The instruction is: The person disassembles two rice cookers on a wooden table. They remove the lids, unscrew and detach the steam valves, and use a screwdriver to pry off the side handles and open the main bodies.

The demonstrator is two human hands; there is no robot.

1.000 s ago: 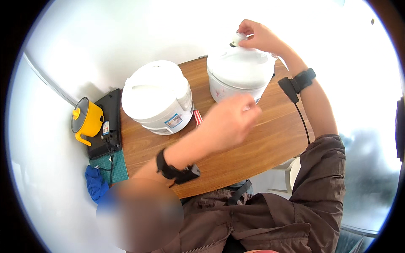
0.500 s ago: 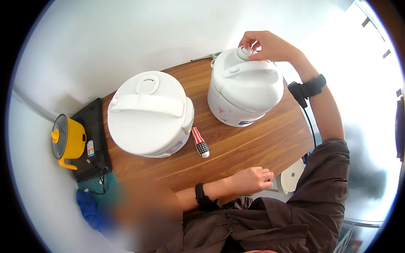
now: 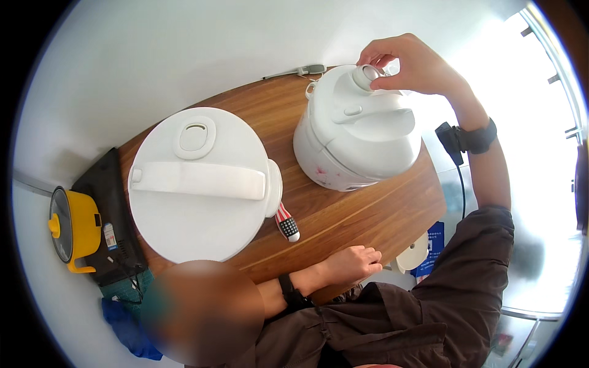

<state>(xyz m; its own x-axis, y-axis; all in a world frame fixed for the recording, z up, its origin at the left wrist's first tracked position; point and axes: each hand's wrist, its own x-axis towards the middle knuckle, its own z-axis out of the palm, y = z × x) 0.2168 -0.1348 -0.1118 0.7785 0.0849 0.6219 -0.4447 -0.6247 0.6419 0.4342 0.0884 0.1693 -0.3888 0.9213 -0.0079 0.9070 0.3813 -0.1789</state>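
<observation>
Rice cooker [image 3: 356, 132], white with pink flowers, stands toward the right of the wooden table [image 3: 343, 214], its lid down. At the lid's rear, my right hand [image 3: 417, 64] grips the round steam-vent cap [image 3: 366, 75] between thumb and fingers. I judge the work nearly complete: the cap is at its place on the lid, but whether it is fully seated I cannot tell, and my grip is not yet released. My left hand [image 3: 350, 267] is near the table's front edge, fingers loosely bent; its palm is hidden, so I cannot tell whether it holds anything. I count one table, two rice cookers including the plainer left one [image 3: 199, 184], one flat black appliance [image 3: 113, 208], one yellow lidded pot [image 3: 86, 221] and one striped tool handle [image 3: 286, 222].
</observation>
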